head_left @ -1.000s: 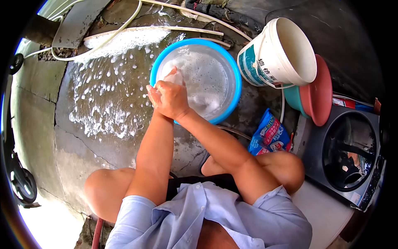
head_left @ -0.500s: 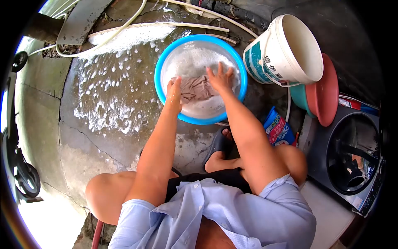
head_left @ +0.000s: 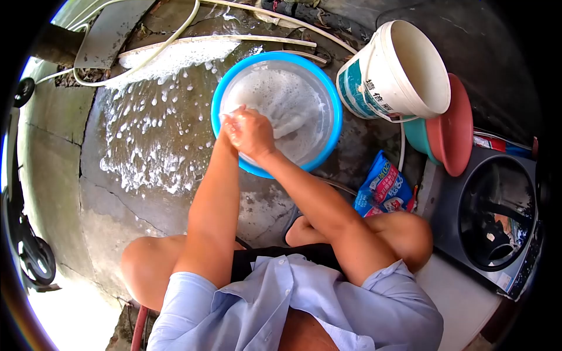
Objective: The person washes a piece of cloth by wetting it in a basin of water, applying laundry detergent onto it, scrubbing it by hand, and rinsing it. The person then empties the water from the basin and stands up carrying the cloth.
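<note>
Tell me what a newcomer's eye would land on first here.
Probably the blue-rimmed basin near the upper middle, with the right hand and left hand pressed together over its left side. Next, the white foam spattered across the wet ground on the left. Then the tilted white bucket, just right of the basin.

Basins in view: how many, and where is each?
3: the blue-rimmed basin in the upper middle, then the green basin and red basin together beside the white bucket, which partly covers them. More could be hidden there.
</note>
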### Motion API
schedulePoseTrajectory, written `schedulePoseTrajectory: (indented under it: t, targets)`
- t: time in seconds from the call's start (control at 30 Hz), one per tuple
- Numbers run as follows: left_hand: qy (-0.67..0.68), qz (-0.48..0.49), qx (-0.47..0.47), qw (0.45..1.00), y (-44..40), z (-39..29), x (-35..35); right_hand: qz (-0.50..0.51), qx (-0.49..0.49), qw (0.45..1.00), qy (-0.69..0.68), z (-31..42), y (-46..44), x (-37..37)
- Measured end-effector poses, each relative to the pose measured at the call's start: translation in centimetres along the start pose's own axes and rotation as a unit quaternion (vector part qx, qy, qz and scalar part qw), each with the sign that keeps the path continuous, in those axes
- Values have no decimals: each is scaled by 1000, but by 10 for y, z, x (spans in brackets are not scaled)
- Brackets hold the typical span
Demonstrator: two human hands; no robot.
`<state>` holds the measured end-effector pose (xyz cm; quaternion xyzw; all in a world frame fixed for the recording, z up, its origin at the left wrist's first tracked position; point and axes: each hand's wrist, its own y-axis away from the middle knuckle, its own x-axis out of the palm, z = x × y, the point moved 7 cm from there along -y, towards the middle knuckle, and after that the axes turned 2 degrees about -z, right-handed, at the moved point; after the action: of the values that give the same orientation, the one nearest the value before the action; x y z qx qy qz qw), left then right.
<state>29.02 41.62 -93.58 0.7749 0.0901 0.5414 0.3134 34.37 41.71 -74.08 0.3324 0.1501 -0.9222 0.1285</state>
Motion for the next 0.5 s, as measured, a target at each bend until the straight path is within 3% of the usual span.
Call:
schedulePoseTrajectory:
  t: [0.03,0.1,0.23,0.3,0.37,0.4,0.43,0.5]
  targets:
    - [13,24,-5,1000,4,-6,6,-7,-93,995,22,33,-4,-15]
    - [29,56,-2,998,12,-7,18,-194,-219,946,141,74,7,-46]
    - [28,60,38,997,18,7,23,-106,-165,979,49,55,-5,-31]
    - [-57,71,91,992,14,4,26,-115,-185,974,67,42,-4,-29]
    - [-312,74,235,918,8,-1,30,-111,-168,978,58,20,-4,-31]
    - [-425,47,307,850,8,-3,33,-129,-148,978,62,-25,-6,-16]
    - [-370,22,244,896,5,3,28,-147,-128,979,64,-61,-10,-5]
    - [-227,-49,127,964,5,18,19,-52,4,983,178,-126,-19,-13]
